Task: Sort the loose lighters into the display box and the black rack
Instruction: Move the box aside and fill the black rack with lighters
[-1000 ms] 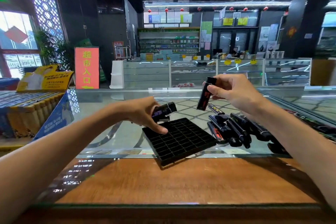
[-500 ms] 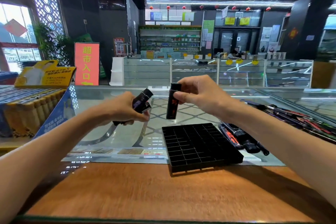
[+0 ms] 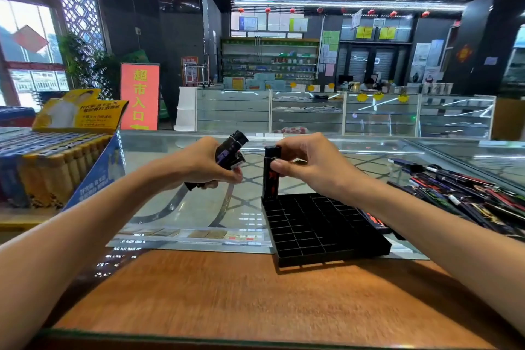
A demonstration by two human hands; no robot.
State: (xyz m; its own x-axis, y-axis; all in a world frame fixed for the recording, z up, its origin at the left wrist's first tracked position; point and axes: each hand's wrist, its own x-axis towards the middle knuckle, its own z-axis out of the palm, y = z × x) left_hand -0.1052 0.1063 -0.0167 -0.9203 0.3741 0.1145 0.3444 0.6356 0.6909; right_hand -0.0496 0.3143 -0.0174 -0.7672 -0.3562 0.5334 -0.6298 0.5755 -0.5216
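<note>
Barely begun: right fingers (image 3: 279, 165) pinch a lighter (image 3: 270, 182) upright, its base at a corner cell of the rack (image 3: 321, 224).
Left fingers (image 3: 227, 177) grip spare lighters (image 3: 230, 150). Other cells look empty; the box (image 3: 93, 176), left of them, holds yellow rows; a loose pile (image 3: 468, 199) lies right of the right fingers.

Left hand (image 3: 204, 169), right hand (image 3: 311, 166) and both forearms (image 3: 85, 224) are bare.

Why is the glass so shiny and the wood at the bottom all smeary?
Head view: the glass countertop mirrors the ceiling lights as bright streaks; the wooden ledge along the bottom is blurred, while the black rack looks sharper.
</note>
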